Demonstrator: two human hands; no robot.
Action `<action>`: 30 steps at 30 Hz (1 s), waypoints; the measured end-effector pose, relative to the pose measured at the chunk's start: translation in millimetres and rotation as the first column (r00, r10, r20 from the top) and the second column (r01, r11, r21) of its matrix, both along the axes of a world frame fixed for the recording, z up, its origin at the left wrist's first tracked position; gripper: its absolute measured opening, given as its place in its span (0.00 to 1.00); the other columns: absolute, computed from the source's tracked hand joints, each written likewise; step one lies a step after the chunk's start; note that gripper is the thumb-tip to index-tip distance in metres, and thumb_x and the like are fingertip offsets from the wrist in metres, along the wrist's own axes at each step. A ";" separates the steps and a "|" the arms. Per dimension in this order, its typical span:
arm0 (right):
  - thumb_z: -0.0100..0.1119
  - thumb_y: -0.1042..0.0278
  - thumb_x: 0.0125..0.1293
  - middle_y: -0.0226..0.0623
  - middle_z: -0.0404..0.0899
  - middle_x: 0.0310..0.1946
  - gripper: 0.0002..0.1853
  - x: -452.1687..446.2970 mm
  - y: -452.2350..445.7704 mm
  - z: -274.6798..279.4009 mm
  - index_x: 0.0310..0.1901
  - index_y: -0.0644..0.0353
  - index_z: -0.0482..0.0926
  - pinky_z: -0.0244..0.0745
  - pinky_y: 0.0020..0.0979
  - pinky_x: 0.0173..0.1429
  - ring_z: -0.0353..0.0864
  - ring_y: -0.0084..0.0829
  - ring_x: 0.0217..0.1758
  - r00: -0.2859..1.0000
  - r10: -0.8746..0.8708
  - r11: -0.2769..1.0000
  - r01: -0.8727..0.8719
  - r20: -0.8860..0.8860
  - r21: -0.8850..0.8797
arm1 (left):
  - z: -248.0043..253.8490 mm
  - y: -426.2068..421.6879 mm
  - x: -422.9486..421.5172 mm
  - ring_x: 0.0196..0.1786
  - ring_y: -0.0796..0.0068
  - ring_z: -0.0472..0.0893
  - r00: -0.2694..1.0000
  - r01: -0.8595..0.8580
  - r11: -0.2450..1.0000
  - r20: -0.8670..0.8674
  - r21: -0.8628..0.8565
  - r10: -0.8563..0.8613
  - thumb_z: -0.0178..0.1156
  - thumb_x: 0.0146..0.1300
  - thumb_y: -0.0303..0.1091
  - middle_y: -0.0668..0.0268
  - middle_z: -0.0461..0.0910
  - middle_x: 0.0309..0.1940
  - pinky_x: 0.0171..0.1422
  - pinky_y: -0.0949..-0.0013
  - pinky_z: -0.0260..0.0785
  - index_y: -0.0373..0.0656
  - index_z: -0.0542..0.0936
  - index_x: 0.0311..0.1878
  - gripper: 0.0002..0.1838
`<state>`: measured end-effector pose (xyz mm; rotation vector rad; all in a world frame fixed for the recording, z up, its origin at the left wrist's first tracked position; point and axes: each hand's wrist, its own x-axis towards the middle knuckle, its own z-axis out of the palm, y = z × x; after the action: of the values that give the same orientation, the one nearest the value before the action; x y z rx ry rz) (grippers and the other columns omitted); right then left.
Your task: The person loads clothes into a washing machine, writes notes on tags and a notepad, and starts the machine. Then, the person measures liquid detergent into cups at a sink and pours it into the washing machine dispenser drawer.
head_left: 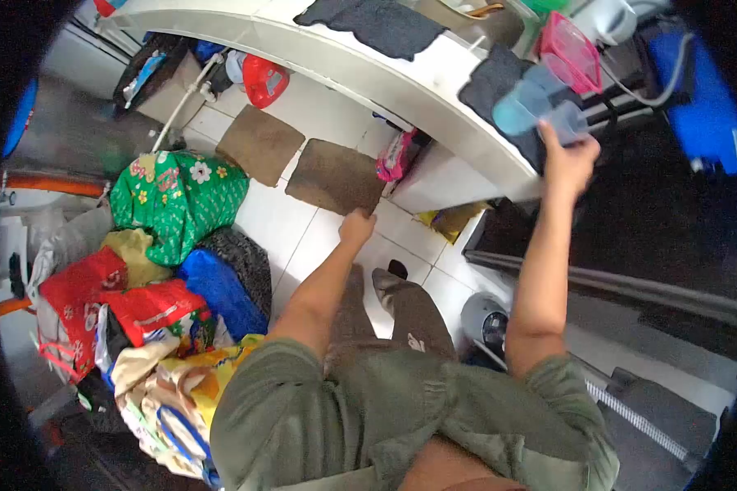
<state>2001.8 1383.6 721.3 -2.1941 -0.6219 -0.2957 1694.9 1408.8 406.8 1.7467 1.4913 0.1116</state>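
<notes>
My right hand (571, 161) is raised at the right end of the counter, its fingers closed around a clear plastic cup (567, 121). Right beside it is a light blue cup (519, 108), over a dark cloth (485, 88) on the counter. A pink plastic basket (571, 51) sits just behind the cups. Lower and further left, my left hand (357, 227) is curled in front of my body. It overlaps the edge of a brown floor mat (336, 174) in view; whether it holds anything is hidden.
A white counter (348, 75) curves across the top, with another dark cloth (368, 24) on it. Filled bags, among them a green flowered bag (178, 200), crowd the floor at left. A second brown mat (260, 145) and a red object (264, 80) lie beneath the counter.
</notes>
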 end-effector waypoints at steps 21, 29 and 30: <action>0.63 0.72 0.50 0.38 0.72 0.47 0.24 -133.6 -197.3 -227.6 0.51 0.63 0.68 0.68 0.30 0.51 0.71 0.30 0.50 0.476 0.156 0.850 -0.511 -0.865 -0.128 | -183.6 151.1 91.1 0.38 0.53 0.78 0.882 0.156 0.987 0.456 -0.047 -0.118 0.49 0.60 0.43 0.46 0.78 0.33 0.43 0.57 0.69 0.35 0.79 0.33 0.18; 0.71 0.66 0.41 0.48 0.60 0.59 0.43 -210.7 -64.5 -182.2 0.60 0.68 0.58 0.56 0.33 0.65 0.60 0.39 0.62 0.642 0.564 0.784 -0.613 -0.519 0.094 | 196.6 66.7 -14.2 0.26 0.79 0.74 0.861 0.160 0.897 0.502 -0.412 0.077 0.54 0.60 0.44 0.64 0.77 0.21 0.31 0.72 0.65 0.33 0.77 0.31 0.19; 0.71 0.65 0.41 0.48 0.61 0.58 0.43 -222.5 -62.6 -169.2 0.59 0.69 0.59 0.56 0.34 0.64 0.60 0.39 0.62 0.630 0.617 0.760 -0.633 -0.471 0.148 | 234.1 52.6 -22.8 0.26 0.79 0.74 0.872 0.163 0.901 0.485 -0.402 0.059 0.54 0.60 0.44 0.64 0.77 0.21 0.31 0.72 0.65 0.33 0.77 0.31 0.19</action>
<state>1779.3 1321.0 552.2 -1.8151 -1.0385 0.6440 1672.1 1461.4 640.9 1.2711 0.9973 0.1656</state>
